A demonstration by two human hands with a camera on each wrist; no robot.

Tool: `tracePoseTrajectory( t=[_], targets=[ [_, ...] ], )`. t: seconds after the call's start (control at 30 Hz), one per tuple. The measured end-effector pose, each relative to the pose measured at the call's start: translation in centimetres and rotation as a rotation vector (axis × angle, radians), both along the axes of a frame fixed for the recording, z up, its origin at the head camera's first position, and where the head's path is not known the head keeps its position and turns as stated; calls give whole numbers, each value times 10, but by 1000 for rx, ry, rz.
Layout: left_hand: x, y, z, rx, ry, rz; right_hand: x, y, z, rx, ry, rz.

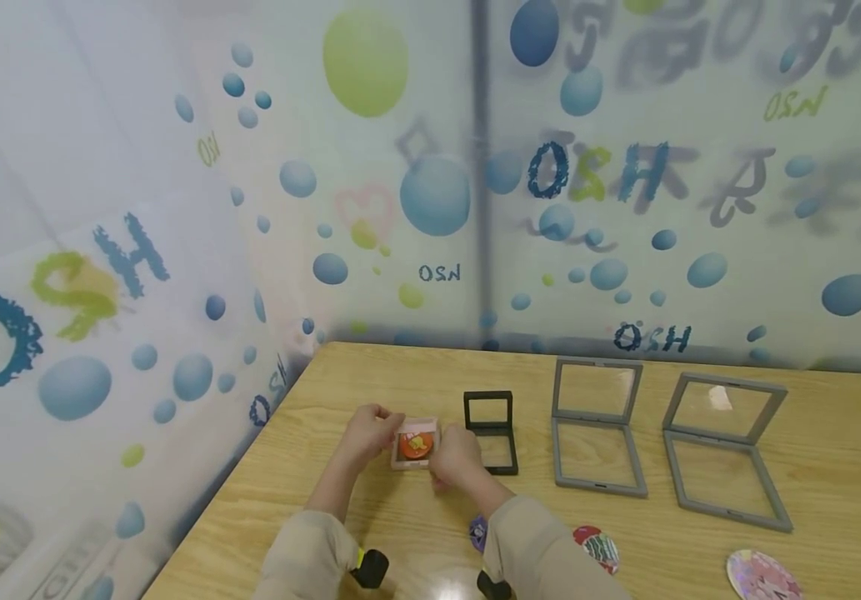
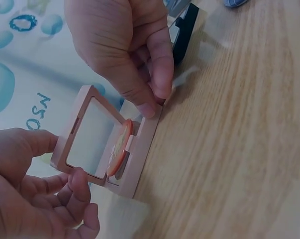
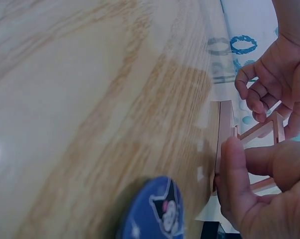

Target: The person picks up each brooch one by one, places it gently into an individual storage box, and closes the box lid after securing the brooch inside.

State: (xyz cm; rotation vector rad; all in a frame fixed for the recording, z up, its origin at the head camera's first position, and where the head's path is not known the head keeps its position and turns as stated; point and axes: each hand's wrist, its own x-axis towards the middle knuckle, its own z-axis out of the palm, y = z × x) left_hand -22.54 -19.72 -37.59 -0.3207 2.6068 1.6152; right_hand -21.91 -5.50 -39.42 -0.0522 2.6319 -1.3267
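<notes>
A small pink hinged display frame lies on the wooden table with its lid tilted partly up. Inside sits a round orange-red badge with a yellow figure on it. My left hand pinches the lid's edge between thumb and fingers. At the frame's near right corner, my right hand grips the base, thumb on its front rim, as the left wrist view shows. In the right wrist view, the fingers of my right hand cover part of the frame, and the badge is hidden.
Right of the pink frame stands an open black frame, partly behind my right hand. Farther right are two larger open grey frames. Near the front lie a blue-purple badge, a red-and-green badge and a pink one. Printed sheeting borders the table.
</notes>
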Motion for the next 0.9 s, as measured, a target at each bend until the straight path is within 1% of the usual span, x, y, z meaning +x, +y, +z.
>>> tracePoseTrajectory(
  t=[0.2, 0.33, 0.5, 0.7, 0.8, 0.9],
  targets=[
    [5, -3, -2, -39, -27, -44, 1, 1, 0, 17, 34, 9],
    [6, -3, -5, -69, -38, -60, 2, 1, -2, 39, 57, 28],
    [7, -3, -9, -96, -34, -74, 1, 2, -3, 36, 52, 50],
    [9, -4, -11, -122, -28, -84, 1, 3, -2, 26, 47, 71],
    [10, -4, -12, -158, -20, -84, 1, 3, -2, 44, 56, 77],
    [10, -2, -12, -220, -8, -86, 1, 3, -2, 51, 57, 77]
  ],
)
